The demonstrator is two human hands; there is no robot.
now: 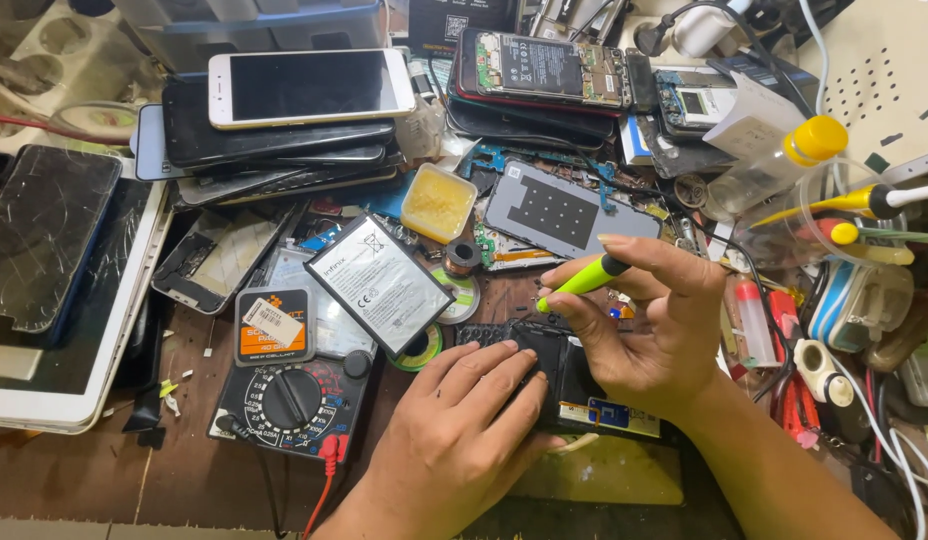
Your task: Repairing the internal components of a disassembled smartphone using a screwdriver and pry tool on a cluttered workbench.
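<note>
Cluttered workbench (184,480): left hand (454,430) hides most of the opened phone (569,375).

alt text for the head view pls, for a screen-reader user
A person's left hand presses down on an opened black phone on a cluttered wooden workbench, while the right hand holds a green-handled screwdriver over it. Around them lie a loose phone battery, a multimeter, a stack of phones and assorted parts.

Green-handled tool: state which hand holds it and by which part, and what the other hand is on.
The right hand pinches the green-handled tool around its handle, tip down. The left hand presses flat on the opened black phone.
</note>
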